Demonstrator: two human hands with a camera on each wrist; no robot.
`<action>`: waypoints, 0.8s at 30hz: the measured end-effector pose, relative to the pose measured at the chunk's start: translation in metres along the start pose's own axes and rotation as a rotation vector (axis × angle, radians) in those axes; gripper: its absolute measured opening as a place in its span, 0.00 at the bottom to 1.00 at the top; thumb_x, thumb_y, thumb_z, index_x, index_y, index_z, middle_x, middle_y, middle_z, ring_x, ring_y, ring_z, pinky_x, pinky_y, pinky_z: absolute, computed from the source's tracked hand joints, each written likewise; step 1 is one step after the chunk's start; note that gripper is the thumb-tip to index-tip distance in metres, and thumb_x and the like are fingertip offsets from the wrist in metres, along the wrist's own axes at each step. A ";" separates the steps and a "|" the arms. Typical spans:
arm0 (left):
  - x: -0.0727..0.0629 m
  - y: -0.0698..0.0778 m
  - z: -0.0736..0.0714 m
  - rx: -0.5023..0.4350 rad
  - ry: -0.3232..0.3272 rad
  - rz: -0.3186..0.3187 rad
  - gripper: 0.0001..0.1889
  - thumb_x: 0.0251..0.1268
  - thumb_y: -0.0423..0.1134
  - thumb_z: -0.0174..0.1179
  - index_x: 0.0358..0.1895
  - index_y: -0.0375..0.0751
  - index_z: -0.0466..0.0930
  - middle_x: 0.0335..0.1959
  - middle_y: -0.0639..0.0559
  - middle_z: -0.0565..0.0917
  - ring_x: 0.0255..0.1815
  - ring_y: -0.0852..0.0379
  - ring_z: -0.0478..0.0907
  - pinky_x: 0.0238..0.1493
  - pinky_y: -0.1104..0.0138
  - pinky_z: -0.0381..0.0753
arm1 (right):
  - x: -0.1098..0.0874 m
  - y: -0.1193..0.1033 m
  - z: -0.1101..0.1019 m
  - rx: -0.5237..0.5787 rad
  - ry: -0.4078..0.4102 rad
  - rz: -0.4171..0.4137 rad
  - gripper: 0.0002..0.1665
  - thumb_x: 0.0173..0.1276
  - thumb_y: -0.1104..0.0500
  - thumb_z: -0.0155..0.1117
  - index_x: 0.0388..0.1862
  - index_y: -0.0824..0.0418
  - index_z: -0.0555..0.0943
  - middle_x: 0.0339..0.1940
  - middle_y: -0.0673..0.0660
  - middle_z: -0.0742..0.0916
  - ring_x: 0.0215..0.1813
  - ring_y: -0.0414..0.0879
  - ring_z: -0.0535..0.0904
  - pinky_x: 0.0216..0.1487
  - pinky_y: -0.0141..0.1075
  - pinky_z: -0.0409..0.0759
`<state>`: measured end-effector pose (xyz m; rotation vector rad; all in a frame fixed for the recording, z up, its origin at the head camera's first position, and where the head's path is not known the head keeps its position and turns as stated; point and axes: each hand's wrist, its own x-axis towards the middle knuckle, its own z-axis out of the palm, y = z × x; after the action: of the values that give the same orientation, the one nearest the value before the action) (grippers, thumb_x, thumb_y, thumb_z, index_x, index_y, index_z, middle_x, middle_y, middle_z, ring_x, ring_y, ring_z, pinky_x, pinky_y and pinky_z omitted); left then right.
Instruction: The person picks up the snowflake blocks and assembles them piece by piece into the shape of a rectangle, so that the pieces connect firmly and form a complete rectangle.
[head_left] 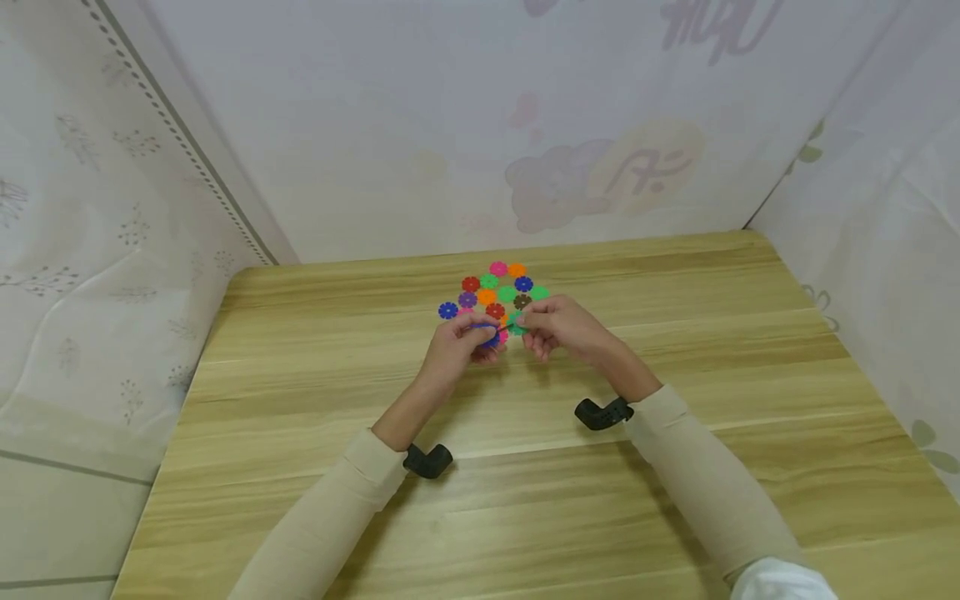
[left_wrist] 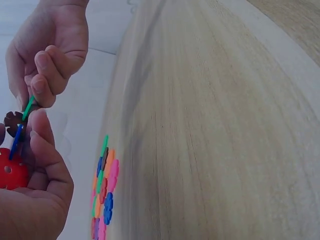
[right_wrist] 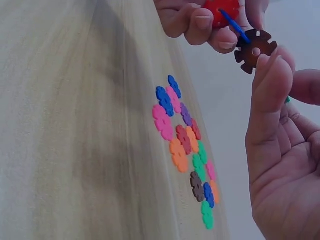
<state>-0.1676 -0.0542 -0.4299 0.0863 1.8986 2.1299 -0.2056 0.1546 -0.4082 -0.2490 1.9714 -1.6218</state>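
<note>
A short chain of notched interlocking plastic discs is held between both hands above the table. My left hand grips its one end, where a red disc and a blue disc are slotted together. A brown disc stands edgewise to the blue one, in the middle of the chain. With thumb and fingers my right hand pinches the other end, at a green disc that meets the brown disc. Fingers of both hands hide parts of the discs.
Just beyond the hands several loose discs lie flat on the wooden table, among them a purple disc, a pink disc and a dark blue disc. Patterned cloth hangs behind the table and at both sides.
</note>
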 end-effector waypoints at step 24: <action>-0.001 -0.003 -0.007 0.046 -0.007 -0.093 0.16 0.72 0.44 0.56 0.53 0.35 0.76 0.42 0.30 0.83 0.27 0.51 0.84 0.33 0.63 0.85 | 0.008 0.003 -0.001 0.033 -0.011 -0.024 0.22 0.76 0.55 0.52 0.48 0.75 0.79 0.24 0.57 0.83 0.21 0.44 0.79 0.25 0.34 0.81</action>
<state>-0.1674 -0.0608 -0.4330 0.0148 1.9089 2.0235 -0.2120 0.1526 -0.4135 -0.2698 1.9386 -1.6636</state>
